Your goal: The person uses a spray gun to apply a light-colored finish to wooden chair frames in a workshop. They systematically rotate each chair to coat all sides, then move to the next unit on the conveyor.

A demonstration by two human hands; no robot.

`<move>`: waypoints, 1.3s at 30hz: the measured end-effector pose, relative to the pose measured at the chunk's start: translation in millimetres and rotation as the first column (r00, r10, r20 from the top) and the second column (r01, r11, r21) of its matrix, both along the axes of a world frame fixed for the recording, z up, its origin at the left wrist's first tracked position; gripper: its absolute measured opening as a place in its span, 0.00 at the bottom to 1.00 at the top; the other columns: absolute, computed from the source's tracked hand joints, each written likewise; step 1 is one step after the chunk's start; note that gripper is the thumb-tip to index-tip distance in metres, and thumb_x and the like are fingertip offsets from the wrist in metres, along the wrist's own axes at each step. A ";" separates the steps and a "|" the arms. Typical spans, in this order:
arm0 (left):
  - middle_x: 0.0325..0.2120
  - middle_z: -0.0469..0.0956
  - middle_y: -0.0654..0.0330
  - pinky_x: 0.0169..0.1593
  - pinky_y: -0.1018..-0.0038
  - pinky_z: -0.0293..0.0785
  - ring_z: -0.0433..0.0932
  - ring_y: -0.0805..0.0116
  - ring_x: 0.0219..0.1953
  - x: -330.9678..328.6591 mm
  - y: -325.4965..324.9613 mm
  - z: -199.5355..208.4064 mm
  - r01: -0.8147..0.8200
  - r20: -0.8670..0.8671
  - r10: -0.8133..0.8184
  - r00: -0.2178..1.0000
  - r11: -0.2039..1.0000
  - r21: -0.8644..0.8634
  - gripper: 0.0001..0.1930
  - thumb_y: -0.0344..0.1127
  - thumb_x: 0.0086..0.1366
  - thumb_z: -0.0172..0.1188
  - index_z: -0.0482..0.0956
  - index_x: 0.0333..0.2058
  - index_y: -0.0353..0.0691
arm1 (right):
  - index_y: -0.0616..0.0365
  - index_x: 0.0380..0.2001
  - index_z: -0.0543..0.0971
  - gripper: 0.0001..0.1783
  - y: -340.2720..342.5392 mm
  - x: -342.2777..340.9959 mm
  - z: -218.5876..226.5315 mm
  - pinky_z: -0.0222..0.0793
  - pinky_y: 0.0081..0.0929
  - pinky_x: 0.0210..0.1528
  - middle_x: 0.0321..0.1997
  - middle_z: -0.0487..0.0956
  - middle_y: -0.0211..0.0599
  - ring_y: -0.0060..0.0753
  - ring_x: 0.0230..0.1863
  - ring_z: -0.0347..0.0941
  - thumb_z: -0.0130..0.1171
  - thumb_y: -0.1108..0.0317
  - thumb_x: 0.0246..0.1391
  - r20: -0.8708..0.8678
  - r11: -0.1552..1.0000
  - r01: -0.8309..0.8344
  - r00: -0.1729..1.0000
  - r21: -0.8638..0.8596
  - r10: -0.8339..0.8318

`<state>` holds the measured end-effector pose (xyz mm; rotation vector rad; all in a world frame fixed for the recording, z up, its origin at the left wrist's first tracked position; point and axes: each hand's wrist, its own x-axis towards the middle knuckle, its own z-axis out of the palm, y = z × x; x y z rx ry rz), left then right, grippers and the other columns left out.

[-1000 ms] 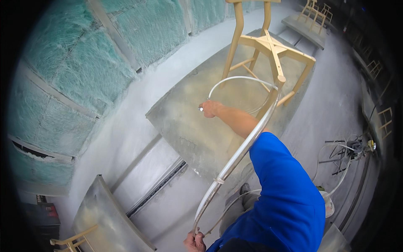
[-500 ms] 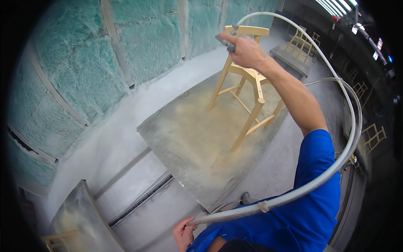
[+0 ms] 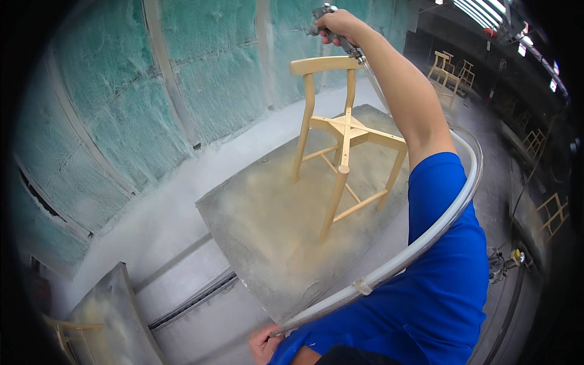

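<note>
One wooden chair frame point(image 3: 347, 131) stands upright on a grey platform point(image 3: 234, 222), just off the view's centre toward two o'clock. Between twelve and one, the right hand point(image 3: 339, 25) is wrapped around a spray gun point(image 3: 348, 47); at six, the left hand point(image 3: 264, 344) curls about a pale hose point(image 3: 426, 241).

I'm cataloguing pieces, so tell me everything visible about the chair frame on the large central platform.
The chair frame is pale and looks wooden, with a curved top rail on two posts, crossed braces inside the seat frame, and legs joined by lower rungs. It stands upright on the grey, tan-dusted platform. A spray gun in the right hand overlaps the rail's right end in this view; whether they touch cannot be told.
</note>
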<state>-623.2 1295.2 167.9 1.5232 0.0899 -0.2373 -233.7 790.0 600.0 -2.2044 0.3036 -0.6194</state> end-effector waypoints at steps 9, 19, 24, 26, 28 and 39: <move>0.31 0.85 0.57 0.43 0.75 0.80 0.83 0.72 0.33 -32.7 -115.5 -7.3 0.107 -0.036 -0.115 0.993 0.979 -0.172 0.13 0.17 0.64 0.56 0.82 0.46 0.30 | 0.60 0.36 0.78 0.08 -244.5 -83.2 -5.5 0.63 0.23 0.15 0.25 0.76 0.30 0.23 0.22 0.76 0.58 0.65 0.61 0.078 0.960 0.281 0.956 0.017 -0.281; 0.31 0.81 0.64 0.38 0.82 0.73 0.77 0.80 0.32 20.8 -162.2 48.0 0.393 -0.245 -0.407 0.880 0.913 -0.106 0.17 0.18 0.63 0.57 0.84 0.50 0.30 | 0.58 0.39 0.78 0.11 -138.2 -166.4 -37.9 0.64 0.19 0.16 0.27 0.77 0.28 0.17 0.24 0.75 0.60 0.62 0.62 0.033 0.993 -0.121 0.992 -0.004 0.121; 0.29 0.80 0.65 0.36 0.82 0.72 0.76 0.81 0.30 46.0 -152.2 36.8 0.415 -0.182 -0.439 0.880 0.897 -0.155 0.15 0.19 0.63 0.57 0.84 0.49 0.30 | 0.57 0.40 0.78 0.12 -85.5 -173.7 -51.4 0.65 0.19 0.17 0.28 0.77 0.28 0.17 0.27 0.77 0.59 0.60 0.64 0.037 0.909 -0.395 0.918 0.131 0.394; 0.29 0.81 0.65 0.36 0.82 0.72 0.76 0.81 0.30 53.1 -144.9 30.5 0.426 -0.186 -0.451 0.873 0.891 -0.158 0.15 0.19 0.63 0.57 0.84 0.48 0.30 | 0.57 0.35 0.77 0.12 -73.5 -164.4 -57.6 0.63 0.18 0.16 0.27 0.78 0.29 0.16 0.25 0.75 0.59 0.59 0.65 0.011 0.930 -0.332 0.942 0.160 0.334; 0.30 0.82 0.64 0.36 0.82 0.73 0.77 0.80 0.31 59.2 -137.5 24.9 0.405 -0.215 -0.432 0.876 0.901 -0.159 0.15 0.19 0.63 0.57 0.84 0.48 0.29 | 0.57 0.33 0.76 0.13 -65.9 -149.3 -71.2 0.62 0.19 0.16 0.25 0.78 0.30 0.16 0.24 0.73 0.59 0.59 0.65 -0.025 0.948 -0.278 0.958 0.156 0.285; 0.31 0.83 0.61 0.36 0.80 0.73 0.77 0.78 0.31 71.6 -116.2 4.6 0.447 -0.138 -0.484 0.864 0.864 -0.233 0.14 0.20 0.62 0.59 0.84 0.47 0.28 | 0.36 0.67 0.75 0.29 -55.2 -139.3 -97.5 0.79 0.34 0.43 0.40 0.84 0.38 0.31 0.34 0.79 0.58 0.65 0.61 -0.309 0.828 -0.398 0.906 -0.395 0.289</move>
